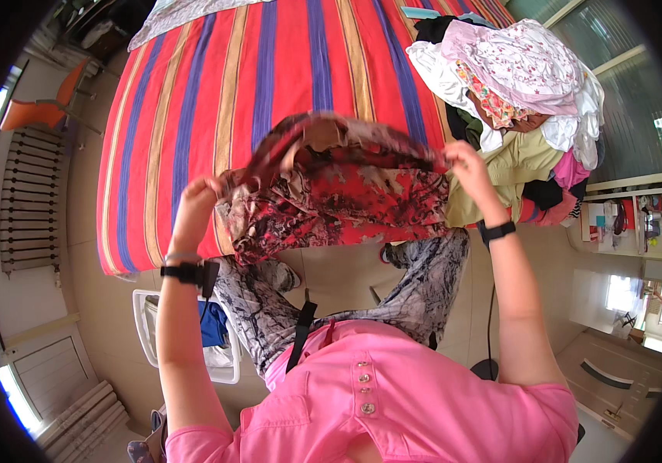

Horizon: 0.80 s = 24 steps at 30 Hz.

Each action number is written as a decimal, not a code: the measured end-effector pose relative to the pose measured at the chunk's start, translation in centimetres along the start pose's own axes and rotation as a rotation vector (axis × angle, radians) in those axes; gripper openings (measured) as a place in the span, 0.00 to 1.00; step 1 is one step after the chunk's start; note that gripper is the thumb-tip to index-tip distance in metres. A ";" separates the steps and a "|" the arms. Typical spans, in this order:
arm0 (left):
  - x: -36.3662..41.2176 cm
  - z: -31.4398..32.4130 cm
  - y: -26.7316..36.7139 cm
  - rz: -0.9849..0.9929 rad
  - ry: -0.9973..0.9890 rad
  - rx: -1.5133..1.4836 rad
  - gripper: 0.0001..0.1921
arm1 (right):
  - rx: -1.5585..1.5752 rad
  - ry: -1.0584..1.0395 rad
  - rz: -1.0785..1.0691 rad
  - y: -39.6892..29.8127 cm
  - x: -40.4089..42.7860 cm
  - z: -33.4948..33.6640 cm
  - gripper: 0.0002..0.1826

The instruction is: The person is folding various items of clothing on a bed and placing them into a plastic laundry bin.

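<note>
A red, black and tan patterned garment point(342, 202) stretches between my hands over the near edge of a bed. My left hand point(198, 199) grips its left end, and my right hand point(467, 168) pinches its right end. The garment's upper edge is lifted into an arch and blurred, while the lower part hangs near my knees. Under it lies a red bedspread point(198, 116) with blue and gold stripes. Just beyond my right hand, a yellow-green cloth point(501, 173) sticks out of a clothes pile.
The heaped clothes pile point(516, 69) covers the bed's right side. A white plastic basket point(148, 335) holding blue and white cloth stands on the floor at left. An orange chair point(47, 104) and a radiator point(30, 199) are farther left. Shelves point(626, 226) stand at right.
</note>
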State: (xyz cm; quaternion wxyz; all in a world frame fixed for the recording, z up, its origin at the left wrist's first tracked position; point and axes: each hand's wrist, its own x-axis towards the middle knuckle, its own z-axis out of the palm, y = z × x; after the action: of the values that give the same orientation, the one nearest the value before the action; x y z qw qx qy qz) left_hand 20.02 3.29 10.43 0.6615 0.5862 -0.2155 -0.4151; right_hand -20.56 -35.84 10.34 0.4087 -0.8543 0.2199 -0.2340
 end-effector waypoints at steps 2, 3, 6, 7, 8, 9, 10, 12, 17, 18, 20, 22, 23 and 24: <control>-3.5 -1.2 -2.4 -0.072 0.022 0.262 0.07 | -0.319 -0.032 -0.022 0.7 -4.3 0.9 0.08; -4.8 -2.0 -4.3 -0.085 0.010 0.296 0.08 | -0.412 -0.034 -0.024 1.2 -5.9 1.6 0.06; -6.1 -2.7 -7.6 -0.082 0.104 0.394 0.09 | -0.419 0.027 0.090 2.2 -7.8 3.9 0.04; -6.2 -2.4 -8.0 -0.123 0.169 0.367 0.10 | -0.415 0.061 0.150 1.9 -7.8 4.4 0.05; -6.4 -2.2 -8.2 -0.122 0.167 0.370 0.10 | -0.396 0.156 0.106 2.0 -7.6 5.1 0.05; -6.3 -1.8 -8.4 -0.096 0.214 0.304 0.09 | -0.379 0.255 0.065 2.3 -7.8 5.8 0.06; -6.5 -1.2 -8.3 -0.069 0.267 0.237 0.09 | -0.452 0.307 0.082 0.3 -7.4 6.5 0.09; -7.0 1.5 -7.9 0.013 0.430 0.234 0.10 | -0.533 0.379 -0.003 -3.4 -7.0 8.7 0.10; -7.9 2.9 -11.7 0.034 0.674 0.271 0.27 | -0.534 0.087 -0.064 -10.8 -5.8 18.4 0.25; -7.9 3.8 -11.8 -0.013 0.688 0.316 0.29 | -0.578 0.056 -0.103 -10.8 -5.6 20.1 0.29; -7.9 5.0 -11.5 -0.003 0.635 0.270 0.29 | -0.666 -0.060 -0.114 -10.0 -5.5 22.8 0.37; -7.6 5.4 -10.8 -0.053 0.612 0.183 0.24 | -0.700 -0.131 -0.077 -9.2 -5.5 23.6 0.37; -7.6 5.2 -10.2 -0.050 0.608 0.190 0.24 | -0.718 -0.145 -0.073 -8.7 -5.6 23.8 0.36; -7.5 4.9 -9.4 -0.121 0.542 0.043 0.21 | -0.713 -0.140 -0.069 -8.5 -5.5 23.9 0.36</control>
State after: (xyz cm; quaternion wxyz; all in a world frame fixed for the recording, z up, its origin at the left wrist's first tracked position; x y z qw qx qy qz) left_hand 9.24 6.67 4.08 0.6565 0.7015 -0.0041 -0.2774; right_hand -9.54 -13.68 2.64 0.0912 -0.9640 0.2300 -0.0974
